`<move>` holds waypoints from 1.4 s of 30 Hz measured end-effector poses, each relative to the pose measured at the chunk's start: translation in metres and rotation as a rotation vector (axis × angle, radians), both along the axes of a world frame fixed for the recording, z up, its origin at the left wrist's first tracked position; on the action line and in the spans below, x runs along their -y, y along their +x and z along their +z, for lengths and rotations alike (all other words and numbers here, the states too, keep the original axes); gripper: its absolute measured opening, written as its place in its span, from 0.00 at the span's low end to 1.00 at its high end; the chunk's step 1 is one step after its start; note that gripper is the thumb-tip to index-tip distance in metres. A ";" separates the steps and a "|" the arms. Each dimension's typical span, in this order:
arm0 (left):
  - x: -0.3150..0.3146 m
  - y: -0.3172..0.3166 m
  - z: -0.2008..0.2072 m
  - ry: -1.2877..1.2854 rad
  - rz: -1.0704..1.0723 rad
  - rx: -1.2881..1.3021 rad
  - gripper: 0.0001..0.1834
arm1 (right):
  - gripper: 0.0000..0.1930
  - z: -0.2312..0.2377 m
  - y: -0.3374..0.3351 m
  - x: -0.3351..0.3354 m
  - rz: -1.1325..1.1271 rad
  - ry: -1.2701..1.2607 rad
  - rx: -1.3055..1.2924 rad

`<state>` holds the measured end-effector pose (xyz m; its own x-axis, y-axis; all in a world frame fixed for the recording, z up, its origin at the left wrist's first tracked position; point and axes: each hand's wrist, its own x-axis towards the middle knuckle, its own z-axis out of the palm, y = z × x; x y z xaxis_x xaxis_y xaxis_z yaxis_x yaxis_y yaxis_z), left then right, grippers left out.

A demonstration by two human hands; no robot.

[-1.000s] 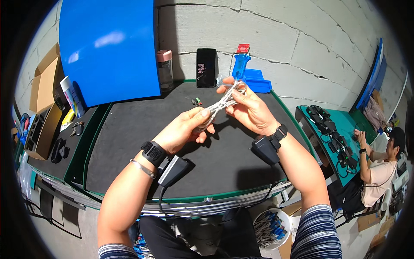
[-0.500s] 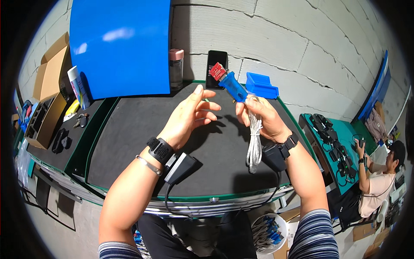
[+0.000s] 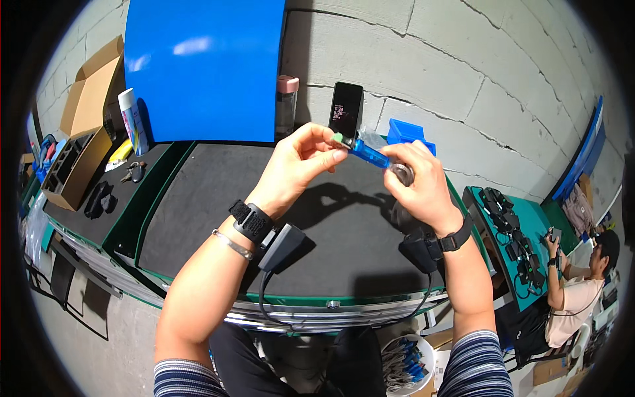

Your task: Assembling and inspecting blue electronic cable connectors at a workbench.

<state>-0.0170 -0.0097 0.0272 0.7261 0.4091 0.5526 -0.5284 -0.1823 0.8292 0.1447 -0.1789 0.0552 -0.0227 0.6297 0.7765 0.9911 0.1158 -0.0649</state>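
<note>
Pale digits on black phone

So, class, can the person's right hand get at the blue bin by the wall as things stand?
Probably yes: the blue bin sits just beyond the right hand, and nothing visible blocks the way, though the hand's grip holds the blue connector.

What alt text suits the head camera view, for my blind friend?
A person's right hand holds a blue connector and the left hand pinches a small green piece at its tip, above a dark mat. A phone stands behind; a co-worker sits at a teal table, right.
</note>
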 end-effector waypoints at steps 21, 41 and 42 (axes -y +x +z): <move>-0.004 0.000 -0.014 0.724 0.304 -0.477 0.22 | 0.17 -0.041 -0.004 -0.019 0.087 -0.578 -0.106; -0.017 -0.007 0.004 0.378 0.651 -0.185 0.19 | 0.17 -0.041 0.015 -0.023 0.096 -0.352 -0.345; -0.017 -0.007 0.004 0.373 0.587 -0.185 0.19 | 0.18 -0.042 0.014 -0.024 0.168 -0.275 -0.331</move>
<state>-0.0242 0.0070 0.0309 0.5398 0.5684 0.6209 -0.1133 -0.6818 0.7227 0.1591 -0.1551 0.0128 0.0791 0.8221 0.5638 0.8810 0.2070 -0.4254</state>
